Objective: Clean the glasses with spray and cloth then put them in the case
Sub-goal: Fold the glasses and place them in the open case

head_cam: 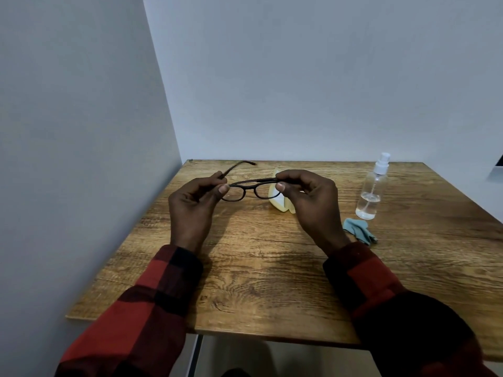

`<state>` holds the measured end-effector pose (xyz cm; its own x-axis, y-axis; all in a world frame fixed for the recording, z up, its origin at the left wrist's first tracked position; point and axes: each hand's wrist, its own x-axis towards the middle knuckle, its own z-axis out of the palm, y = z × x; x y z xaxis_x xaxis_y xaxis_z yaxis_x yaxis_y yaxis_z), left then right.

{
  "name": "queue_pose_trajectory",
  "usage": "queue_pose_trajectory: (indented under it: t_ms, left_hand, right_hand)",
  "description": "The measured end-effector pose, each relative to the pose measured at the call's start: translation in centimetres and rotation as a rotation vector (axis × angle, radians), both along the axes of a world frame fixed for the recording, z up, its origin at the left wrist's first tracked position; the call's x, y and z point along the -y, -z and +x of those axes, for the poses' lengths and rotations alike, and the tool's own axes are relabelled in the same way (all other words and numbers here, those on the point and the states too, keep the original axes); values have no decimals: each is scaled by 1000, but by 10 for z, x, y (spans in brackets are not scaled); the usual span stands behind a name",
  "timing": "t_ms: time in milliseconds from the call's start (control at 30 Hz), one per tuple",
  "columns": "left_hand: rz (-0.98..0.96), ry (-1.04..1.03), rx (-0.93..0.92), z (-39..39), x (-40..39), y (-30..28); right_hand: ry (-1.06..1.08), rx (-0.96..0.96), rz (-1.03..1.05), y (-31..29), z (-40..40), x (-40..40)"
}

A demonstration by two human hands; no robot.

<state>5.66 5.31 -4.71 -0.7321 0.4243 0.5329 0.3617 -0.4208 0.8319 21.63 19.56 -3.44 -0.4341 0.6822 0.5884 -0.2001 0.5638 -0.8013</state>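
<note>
Dark brown plastic-framed glasses [246, 189] hang above the wood-grain bench [272, 268], held at both ends: the left hand [190, 205] pinches the hinge where one temple arm juts out towards eleven o'clock, and the right hand [307, 200] pinches the other end, where the second arm looks folded along the frame. The step in hand seems to be folding the arms for storage, or readying the lenses for spray; either way, grip only the frame, keep the fingers [223, 189] off the lenses, and swing the open arm in gently at its hinge. The pale yellow glasses case [277, 204] lies open behind the right hand, its contents hidden. At two o'clock stands a clear plastic spray bottle [371, 191], holding clear liquid in roughly its lower third. The crumpled teal cloth [359, 234] lies just in front of it.
</note>
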Motion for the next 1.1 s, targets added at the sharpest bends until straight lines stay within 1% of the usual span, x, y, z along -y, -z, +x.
queue_pose_trajectory:
  t_ms: [333,567,633,767,867,933,1000,1100]
  left_hand:
    - [-11,31,4,1,-1,0]
    - [-75,39,18,-4,-11,-1]
    - [-95,63,19,-7,-18,-6]
    - [-136,82,-40,-10,-41,-19]
    - [-119,131,14,-10,-62,-22]
    - [-126,102,66,-12,-74,-20]
    - [-192,42,99,-20,-85,-13]
    - [-416,2,30,-33,-102,-4]
  right_hand:
    - [-8,-26,-30,2,2,-1]
    - [-117,52,-132,2,8,-14]
    - [-115,54,-153,0,11,-17]
    - [-19,-29,-262,-1,16,-27]
    - [67,-90,-338,2,18,-32]
    - [136,-130,-390,2,20,-35]
    - [196,-179,-432,2,19,-37]
    - [292,-188,-443,3,16,-39]
